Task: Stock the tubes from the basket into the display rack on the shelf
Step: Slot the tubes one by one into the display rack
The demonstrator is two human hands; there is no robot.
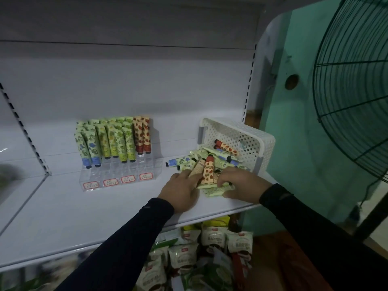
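Your left hand point(181, 191) lies on the near edge of the spilled pile, fingers stretched over a peach tube point(197, 168) and a red-spotted cream tube point(208, 171); can't tell if it's actually gripping either. Your right hand point(238, 183) has fingers curled onto flat pale-green tubes point(218, 191) under it. The rest of the small soft plastic tubes point(201, 159) sit just beyond both hands, spilling from the tipped white perforated plastic basket point(241, 137) on the white shelf point(84, 213). Clear acrylic display rack point(120, 171) is well left of your left hand, mostly filled. Tubes look light, squashy, slick: pinch mid-body, cap down.
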